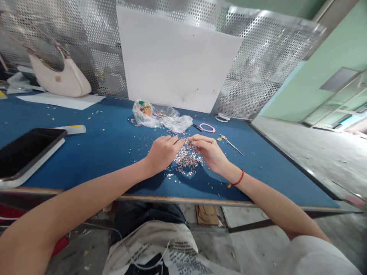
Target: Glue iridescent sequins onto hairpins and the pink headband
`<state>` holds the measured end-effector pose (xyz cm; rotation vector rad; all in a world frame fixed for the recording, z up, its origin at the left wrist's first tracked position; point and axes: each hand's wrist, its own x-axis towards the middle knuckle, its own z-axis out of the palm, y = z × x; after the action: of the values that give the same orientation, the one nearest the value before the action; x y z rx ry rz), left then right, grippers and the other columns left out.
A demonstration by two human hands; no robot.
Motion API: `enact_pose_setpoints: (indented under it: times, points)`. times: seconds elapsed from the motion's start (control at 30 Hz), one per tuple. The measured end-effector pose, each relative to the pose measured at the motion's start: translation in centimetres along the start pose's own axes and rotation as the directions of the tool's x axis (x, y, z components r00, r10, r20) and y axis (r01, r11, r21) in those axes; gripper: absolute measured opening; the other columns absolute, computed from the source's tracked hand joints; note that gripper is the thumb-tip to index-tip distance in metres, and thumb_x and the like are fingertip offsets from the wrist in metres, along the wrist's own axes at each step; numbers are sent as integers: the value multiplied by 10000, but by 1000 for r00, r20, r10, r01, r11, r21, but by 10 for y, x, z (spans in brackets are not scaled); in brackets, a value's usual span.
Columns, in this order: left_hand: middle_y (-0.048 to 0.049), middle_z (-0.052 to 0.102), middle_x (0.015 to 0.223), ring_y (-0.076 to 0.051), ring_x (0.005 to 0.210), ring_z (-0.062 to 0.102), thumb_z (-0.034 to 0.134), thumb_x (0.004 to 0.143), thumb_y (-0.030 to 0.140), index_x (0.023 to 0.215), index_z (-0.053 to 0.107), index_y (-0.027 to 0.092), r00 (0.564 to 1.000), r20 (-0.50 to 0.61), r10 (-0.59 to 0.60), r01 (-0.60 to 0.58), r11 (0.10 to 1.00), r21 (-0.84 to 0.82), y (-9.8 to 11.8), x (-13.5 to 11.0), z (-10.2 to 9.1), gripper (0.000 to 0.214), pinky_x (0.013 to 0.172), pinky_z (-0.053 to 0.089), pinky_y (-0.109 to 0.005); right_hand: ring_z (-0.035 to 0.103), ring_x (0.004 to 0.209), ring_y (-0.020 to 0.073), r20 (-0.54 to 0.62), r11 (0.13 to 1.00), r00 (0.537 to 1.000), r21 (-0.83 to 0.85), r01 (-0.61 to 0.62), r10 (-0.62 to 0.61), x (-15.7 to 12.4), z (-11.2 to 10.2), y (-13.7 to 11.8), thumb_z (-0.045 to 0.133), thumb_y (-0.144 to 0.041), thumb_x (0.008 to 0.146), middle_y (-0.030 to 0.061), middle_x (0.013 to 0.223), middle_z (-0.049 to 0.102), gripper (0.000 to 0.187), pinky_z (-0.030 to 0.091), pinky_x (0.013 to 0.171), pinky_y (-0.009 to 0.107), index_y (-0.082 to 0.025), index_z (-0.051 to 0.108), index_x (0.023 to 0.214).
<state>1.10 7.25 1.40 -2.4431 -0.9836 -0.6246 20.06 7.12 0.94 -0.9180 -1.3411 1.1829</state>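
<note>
My left hand (163, 152) and my right hand (208, 151) sit close together above a loose heap of glittery sequin-like flakes (186, 158) on the blue table top (94, 152). The right fingertips pinch a small gold-coloured sparkly piece (189, 141). My left fingertips reach almost to that piece, but I cannot tell whether they hold it. A thin metal pick with a gold end (231, 145) lies to the right of my right hand. Scattered flakes dot the table around the heap.
Behind my hands lie a crumpled clear plastic bag (162, 116) and a pink ring (207, 128). A dark tablet (25, 154) rests at the left, near a white-and-yellow tube (71, 130). A cream handbag (60, 74) and white board (177, 57) stand against a perforated metal screen (266, 65).
</note>
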Motion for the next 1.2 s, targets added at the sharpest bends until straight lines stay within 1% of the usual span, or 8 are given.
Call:
enact_pose_setpoints:
  times: [0.13,0.2,0.3,0.4,0.53,0.67,1.07,1.2]
  points:
    - [-63,671,789,-185,718,611,409,907,74,1027,656,119,1000,-7,-5,6,1000,13,0,1,0,277,633,412,-295,486,648,121,6,1000,1000,13,25,-25,-3,2,4,692,-175,643,13,858,662,65,392,538,263,-237,714,645]
    - [-52,668,768,-182,710,615,412,895,61,1008,657,125,1000,-11,-20,20,1000,9,1,1,0,278,622,409,-289,483,634,119,7,999,1000,32,10,-10,-4,4,4,701,-187,650,7,815,657,55,389,540,266,-233,714,678]
    - [-38,682,781,-172,707,626,420,855,21,992,654,143,997,-4,-71,70,996,-46,1,2,1,297,597,395,-271,460,589,103,32,999,999,41,-16,15,-3,5,1,725,-187,646,-13,748,642,123,375,531,262,-235,723,759]
    - [-31,700,813,-162,716,636,430,789,-16,984,647,154,993,14,-120,121,987,-104,1,1,2,338,569,378,-254,458,582,91,40,999,999,48,-23,21,-2,5,-1,744,-174,634,-15,742,637,177,363,518,248,-232,733,801]
    - [-37,714,857,-162,737,644,425,740,-26,1022,643,157,988,28,-149,151,981,-123,0,1,3,400,558,372,-244,454,551,71,65,998,998,57,-10,6,0,3,-1,754,-212,673,-14,742,635,133,353,512,239,-219,745,806]
    - [-38,718,879,-161,766,650,408,738,-26,1028,639,157,988,46,-144,150,976,-158,0,2,2,413,576,385,-241,451,529,68,55,998,998,58,-16,13,0,2,-2,755,-246,694,-11,711,637,96,342,508,245,-215,752,785]
    - [-48,723,918,-166,769,655,411,746,-17,1043,636,153,982,82,-173,185,967,-175,2,2,0,410,574,368,-252,476,571,75,86,997,996,70,23,-29,1,-1,0,730,-225,727,13,839,686,85,366,556,263,-231,770,802]
    - [-50,722,907,-163,779,654,413,749,-16,1041,642,151,982,85,-170,183,967,-179,2,2,0,407,579,371,-246,476,560,71,81,997,996,75,24,-30,1,-1,1,732,-234,736,15,827,683,84,356,549,260,-229,774,808]
